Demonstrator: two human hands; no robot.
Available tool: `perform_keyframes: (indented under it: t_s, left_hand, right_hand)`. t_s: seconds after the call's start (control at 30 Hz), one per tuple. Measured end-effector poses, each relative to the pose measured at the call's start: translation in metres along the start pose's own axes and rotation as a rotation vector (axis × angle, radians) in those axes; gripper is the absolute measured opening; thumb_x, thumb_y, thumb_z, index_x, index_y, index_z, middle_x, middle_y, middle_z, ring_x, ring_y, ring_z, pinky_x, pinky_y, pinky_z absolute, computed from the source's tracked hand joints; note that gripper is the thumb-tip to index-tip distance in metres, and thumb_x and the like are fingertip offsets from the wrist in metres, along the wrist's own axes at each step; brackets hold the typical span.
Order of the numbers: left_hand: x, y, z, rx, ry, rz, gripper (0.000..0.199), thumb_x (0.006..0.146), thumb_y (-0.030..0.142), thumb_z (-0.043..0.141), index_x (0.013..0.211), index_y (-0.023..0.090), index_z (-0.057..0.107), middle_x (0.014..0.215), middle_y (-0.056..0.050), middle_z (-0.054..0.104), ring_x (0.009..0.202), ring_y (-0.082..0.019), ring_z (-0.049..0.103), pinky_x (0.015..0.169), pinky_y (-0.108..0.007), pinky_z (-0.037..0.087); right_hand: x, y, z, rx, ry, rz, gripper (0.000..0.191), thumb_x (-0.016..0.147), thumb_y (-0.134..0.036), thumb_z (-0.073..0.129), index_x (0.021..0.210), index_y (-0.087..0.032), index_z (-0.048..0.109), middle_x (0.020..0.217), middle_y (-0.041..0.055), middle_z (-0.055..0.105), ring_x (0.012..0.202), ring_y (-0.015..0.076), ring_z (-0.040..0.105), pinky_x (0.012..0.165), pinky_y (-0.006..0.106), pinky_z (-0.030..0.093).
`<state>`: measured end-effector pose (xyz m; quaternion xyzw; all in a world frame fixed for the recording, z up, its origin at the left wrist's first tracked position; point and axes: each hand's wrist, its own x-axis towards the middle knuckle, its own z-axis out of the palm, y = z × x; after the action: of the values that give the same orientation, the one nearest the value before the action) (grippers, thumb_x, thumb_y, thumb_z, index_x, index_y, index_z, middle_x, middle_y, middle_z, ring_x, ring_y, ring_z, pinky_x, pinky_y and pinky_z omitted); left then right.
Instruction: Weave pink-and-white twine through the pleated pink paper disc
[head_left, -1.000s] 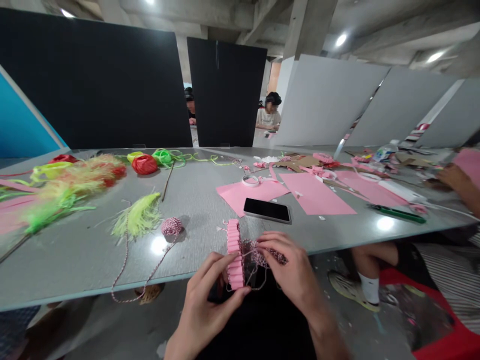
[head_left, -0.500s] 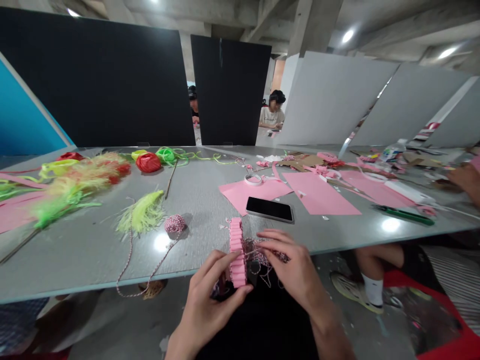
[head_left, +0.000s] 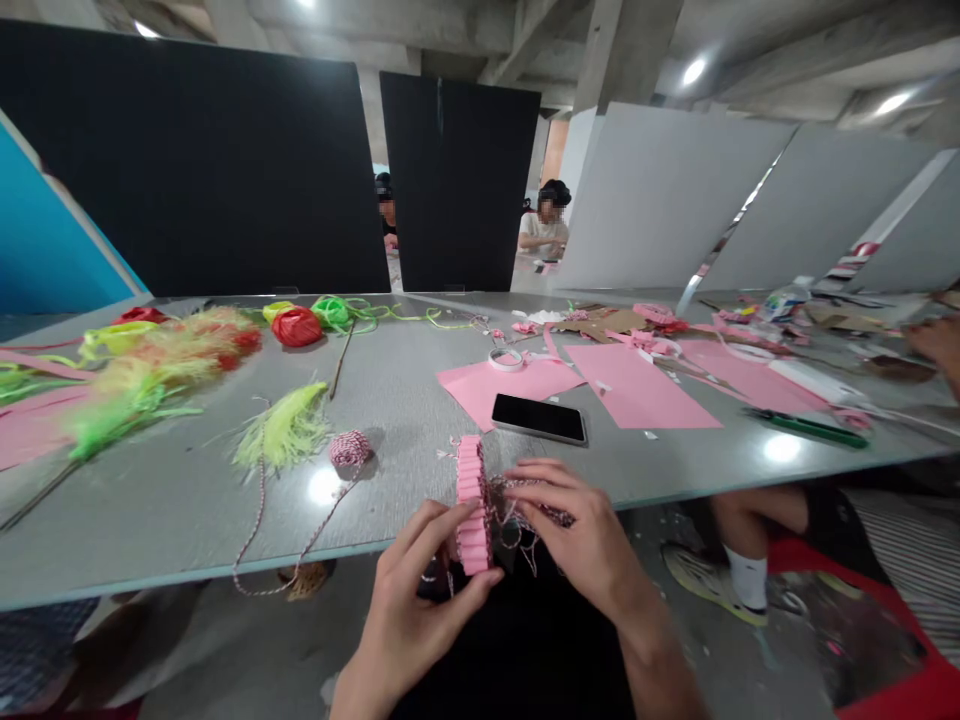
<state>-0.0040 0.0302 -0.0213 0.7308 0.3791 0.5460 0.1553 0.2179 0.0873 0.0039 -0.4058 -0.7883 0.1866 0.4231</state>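
Pink pleated band [head_left: 471, 500] held upright at the near edge of the desk [head_left: 409, 390], between the two hands; its lower end appears past that edge, over the lap. Left hand [head_left: 420, 585] grips it, fingers on the pleated face, thumb at the lower end. Right hand [head_left: 589, 530] beside it, fingers apparently pinched on speckled cord [head_left: 496, 492] — exact contact partly hidden.

Step in hand, judged: working the cord along the band's right side. The next move calls for a steady left grip and a strand kept clear of the loose loops bunched under the right fingers; those could knot.

Room: bare desk left of the band, as far as the ball of cord [head_left: 349, 448]. Phone [head_left: 538, 418] lies just beyond the right hand, limiting forward reach. A slack loop from the ball hangs over the front edge — could snag on the left forearm. Open space below the hands.
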Motion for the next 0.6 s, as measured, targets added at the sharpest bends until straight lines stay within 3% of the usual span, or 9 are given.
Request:
perform_keyframes:
  t_s: [0.1, 0.17, 0.23, 0.3, 0.4, 0.5, 0.6]
  left_hand:
    - [0.0, 0.0, -0.002, 0.0, 0.018, 0.002, 0.051, 0.096, 0.021, 0.08, 0.144, 0.023, 0.063, 0.1, -0.002, 0.064, 0.079, -0.014, 0.06, 0.068, -0.026, 0.052]
    - [0.0, -0.001, -0.002, -0.004, 0.025, 0.008, 0.051, 0.096, 0.021, 0.08, 0.143, 0.023, 0.063, 0.1, -0.002, 0.064, 0.079, -0.014, 0.06, 0.067, -0.026, 0.052]
    - [0.0, -0.001, -0.001, -0.009, 0.021, 0.014, 0.051, 0.096, 0.022, 0.08, 0.143, 0.023, 0.063, 0.101, -0.002, 0.064, 0.08, -0.015, 0.061, 0.068, -0.026, 0.052]
    - [0.001, -0.001, 0.0, -0.015, 0.007, 0.011, 0.051, 0.096, 0.021, 0.08, 0.144, 0.023, 0.062, 0.104, -0.003, 0.065, 0.084, -0.015, 0.063, 0.071, -0.026, 0.054]
    - [0.001, -0.001, 0.001, -0.02, -0.012, -0.002, 0.053, 0.096, 0.02, 0.08, 0.145, 0.024, 0.062, 0.107, -0.004, 0.066, 0.089, -0.016, 0.065, 0.076, -0.028, 0.056]
    - [0.0, -0.001, 0.0, -0.017, -0.013, -0.005, 0.054, 0.095, 0.019, 0.08, 0.145, 0.024, 0.062, 0.107, -0.003, 0.066, 0.089, -0.016, 0.065, 0.076, -0.027, 0.056]
    - [-0.002, -0.001, -0.002, -0.01, 0.002, -0.002, 0.052, 0.096, 0.019, 0.08, 0.144, 0.024, 0.062, 0.105, -0.003, 0.065, 0.085, -0.015, 0.063, 0.073, -0.027, 0.054]
  right_hand:
    - [-0.003, 0.036, -0.014, -0.193, 0.158, 0.185, 0.021, 0.096, -0.019, 0.065, 0.095, -0.021, 0.086, 0.113, 0.0138, 0.083, 0.106, 0.034, 0.078, 0.103, 0.057, 0.06]
    - [-0.005, 0.048, -0.022, -0.264, 0.197, 0.26, 0.019, 0.093, -0.018, 0.066, 0.095, -0.019, 0.085, 0.112, 0.0155, 0.082, 0.105, 0.0364, 0.078, 0.103, 0.062, 0.059]
    - [-0.006, 0.041, -0.023, -0.211, 0.14, 0.22, 0.026, 0.091, -0.015, 0.065, 0.109, -0.02, 0.083, 0.122, 0.0142, 0.08, 0.116, 0.0348, 0.075, 0.11, 0.061, 0.056]
    - [-0.006, 0.018, -0.016, -0.086, -0.006, 0.123, 0.039, 0.091, -0.012, 0.066, 0.125, -0.025, 0.078, 0.137, 0.0098, 0.075, 0.129, 0.03, 0.07, 0.116, 0.054, 0.054]
    - [-0.004, -0.017, 0.002, 0.065, -0.137, -0.007, 0.039, 0.091, -0.01, 0.069, 0.123, -0.028, 0.078, 0.141, 0.0063, 0.073, 0.133, 0.0247, 0.068, 0.117, 0.044, 0.055]
    - [-0.003, -0.022, 0.008, 0.071, -0.038, -0.067, 0.027, 0.098, -0.01, 0.061, 0.107, -0.025, 0.081, 0.126, 0.0077, 0.079, 0.126, 0.0236, 0.071, 0.112, 0.042, 0.058]
    - [-0.004, 0.004, -0.005, -0.035, 0.094, -0.002, 0.025, 0.102, -0.015, 0.058, 0.104, -0.024, 0.082, 0.117, 0.0097, 0.081, 0.115, 0.0266, 0.075, 0.105, 0.046, 0.06]
